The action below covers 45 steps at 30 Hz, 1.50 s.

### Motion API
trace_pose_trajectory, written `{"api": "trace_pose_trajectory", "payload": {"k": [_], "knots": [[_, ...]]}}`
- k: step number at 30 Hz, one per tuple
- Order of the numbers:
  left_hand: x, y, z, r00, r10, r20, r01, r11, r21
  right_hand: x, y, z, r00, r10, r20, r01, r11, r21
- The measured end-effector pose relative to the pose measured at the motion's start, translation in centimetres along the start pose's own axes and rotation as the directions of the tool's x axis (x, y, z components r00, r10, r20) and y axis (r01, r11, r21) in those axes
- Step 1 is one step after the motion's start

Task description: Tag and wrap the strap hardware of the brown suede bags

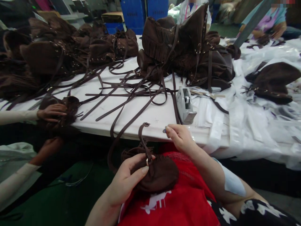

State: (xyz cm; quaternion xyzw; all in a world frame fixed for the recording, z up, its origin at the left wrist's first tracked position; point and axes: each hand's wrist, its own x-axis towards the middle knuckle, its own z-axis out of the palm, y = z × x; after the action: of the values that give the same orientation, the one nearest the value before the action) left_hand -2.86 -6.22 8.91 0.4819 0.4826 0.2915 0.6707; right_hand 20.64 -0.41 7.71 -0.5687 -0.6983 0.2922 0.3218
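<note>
The grey tape dispenser point(185, 105) stands upright near the front edge of the white desk point(94, 108). Nearer the person than the dispenser and to its left, a small dark-brown bag point(163, 175) rests over the red apron point(188, 204). The left hand point(124, 177) is clamped on the bag, thumb and finger together beside a metal ring point(147, 161) where a strap point(141, 135) joins it. The right hand point(180, 136), just in front of the dispenser, has its fingertips pinched together on a small bluish piece point(164, 130) — too small to identify.

Loose brown straps point(129, 94) cross one another left of the dispenser; heaped fringed bags point(162, 40) lie behind it, and clear plastic wrapping point(258, 125) spreads to its right. Far left of it, a co-worker's hand point(54, 112) touches another brown bag point(72, 105) — at the desk's edge.
</note>
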Motion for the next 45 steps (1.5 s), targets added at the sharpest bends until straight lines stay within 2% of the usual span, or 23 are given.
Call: {"api": "trace_pose_trajectory", "payload": {"k": [3, 6, 19, 36, 45], "knots": [[0.1, -0.2, 0.2, 1.0, 0.013, -0.009, -0.012, 0.998, 0.069, -1.4, -0.6, 0.4, 0.985, 0.022, 0.168, -0.033, 0.998, 0.062], [0.3, -0.3, 0.3, 1.0, 0.022, -0.015, -0.02, 0.995, 0.096, -2.0, -0.9, 1.3, 0.969, 0.073, 0.237, -0.091, 0.994, 0.067], [0.5, 0.1, 0.9, 0.997, 0.027, 0.078, -0.039, 0.987, 0.159, -1.5, -0.2, 2.7, 0.954, 0.108, 0.279, -0.129, 0.99, 0.061], [0.7, 0.2, 0.9, 0.995, 0.022, 0.095, -0.038, 0.985, 0.169, -1.4, -0.8, 2.2, 0.95, 0.079, 0.301, -0.115, 0.988, 0.102], [0.7, 0.1, 0.8, 0.996, 0.022, 0.09, -0.038, 0.985, 0.171, -1.5, 0.0, 2.7, 0.955, 0.085, 0.284, -0.119, 0.988, 0.101]]}}
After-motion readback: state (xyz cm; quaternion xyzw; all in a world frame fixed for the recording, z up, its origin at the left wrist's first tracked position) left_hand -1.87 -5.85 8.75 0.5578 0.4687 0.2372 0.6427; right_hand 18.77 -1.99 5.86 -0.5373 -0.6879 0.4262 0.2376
